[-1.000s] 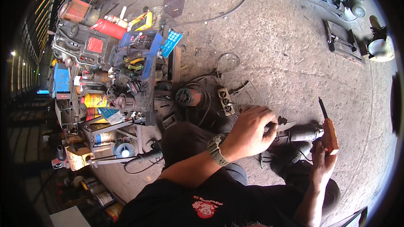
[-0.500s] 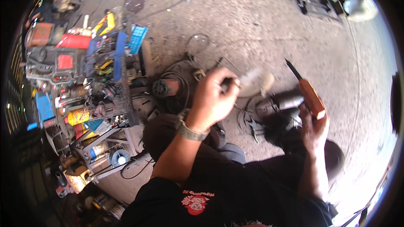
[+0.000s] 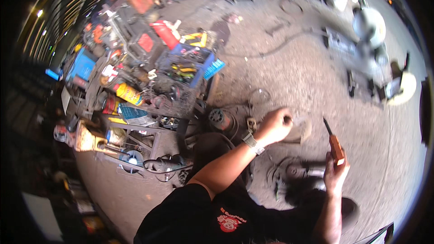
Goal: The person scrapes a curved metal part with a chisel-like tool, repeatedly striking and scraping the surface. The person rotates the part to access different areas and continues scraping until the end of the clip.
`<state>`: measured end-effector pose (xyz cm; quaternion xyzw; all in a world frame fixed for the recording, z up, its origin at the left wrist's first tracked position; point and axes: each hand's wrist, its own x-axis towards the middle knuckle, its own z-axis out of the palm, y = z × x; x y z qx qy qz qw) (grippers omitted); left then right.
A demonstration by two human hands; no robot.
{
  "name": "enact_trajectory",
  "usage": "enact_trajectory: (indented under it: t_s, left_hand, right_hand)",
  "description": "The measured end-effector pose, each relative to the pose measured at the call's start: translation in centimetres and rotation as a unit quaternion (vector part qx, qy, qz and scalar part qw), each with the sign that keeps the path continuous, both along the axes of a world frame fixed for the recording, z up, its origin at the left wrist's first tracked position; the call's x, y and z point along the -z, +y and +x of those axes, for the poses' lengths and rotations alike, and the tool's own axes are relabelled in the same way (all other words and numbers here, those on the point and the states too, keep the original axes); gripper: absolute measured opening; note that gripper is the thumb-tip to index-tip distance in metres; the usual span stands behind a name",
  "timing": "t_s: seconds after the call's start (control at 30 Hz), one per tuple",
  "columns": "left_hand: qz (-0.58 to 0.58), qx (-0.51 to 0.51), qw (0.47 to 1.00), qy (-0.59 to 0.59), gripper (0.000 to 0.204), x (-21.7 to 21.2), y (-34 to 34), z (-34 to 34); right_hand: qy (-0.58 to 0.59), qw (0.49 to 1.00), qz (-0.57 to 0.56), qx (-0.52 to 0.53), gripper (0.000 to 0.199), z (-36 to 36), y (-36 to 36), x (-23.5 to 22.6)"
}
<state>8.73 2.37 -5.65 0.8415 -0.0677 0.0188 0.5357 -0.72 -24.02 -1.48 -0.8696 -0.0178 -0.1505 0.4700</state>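
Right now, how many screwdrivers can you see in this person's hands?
1: an orange-handled screwdriver held upright in the right hand. The left hand is closed on some small part, not a screwdriver. Others may lie hidden in the tool clutter.

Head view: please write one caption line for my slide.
Over a concrete floor, the right hand holds an orange-handled screwdriver while the left hand grips a small part beside a cluttered tool rack.

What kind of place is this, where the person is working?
Probably a repair workshop with a bare concrete floor. A cluttered rack of tools and spray cans stands at the left, the right hand holds an orange-handled screwdriver, and a dismantled power tool lies below.
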Motion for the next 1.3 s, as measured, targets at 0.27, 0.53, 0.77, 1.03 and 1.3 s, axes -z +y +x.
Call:
enact_trajectory:
  t_s: [0.27, 0.53, 0.77, 1.03, 1.3]
  left_hand:
    - [-0.026, 0.004, 1.0, 0.011, 0.018, -0.7, 0.0, -1.1]
    - [0.012, 0.003, 1.0, 0.026, 0.02, 0.6, 0.9, -1.5]
    - [-0.036, 0.024, 0.998, 0.052, 0.021, 0.5, 0.7, -1.6]
    - [-0.012, 0.042, 0.998, 0.038, 0.021, 0.9, 0.7, -1.9]
    - [0.012, 0.074, 0.996, 0.04, 0.021, 1.0, -1.4, -2.6]
  right_hand:
    - [0.063, 0.998, 0.023, 0.018, 0.047, 2.6, -1.3, 5.3]
    - [0.093, 0.995, 0.019, 0.008, 0.058, 2.8, -1.1, 6.6]
    - [0.082, 0.994, 0.077, -0.003, 0.052, 2.9, -0.2, 6.6]
    - [0.117, 0.99, 0.072, -0.025, 0.056, 2.4, 0.7, 5.6]
    - [0.044, 0.993, 0.102, 0.038, 0.049, 4.3, -1.9, 9.1]
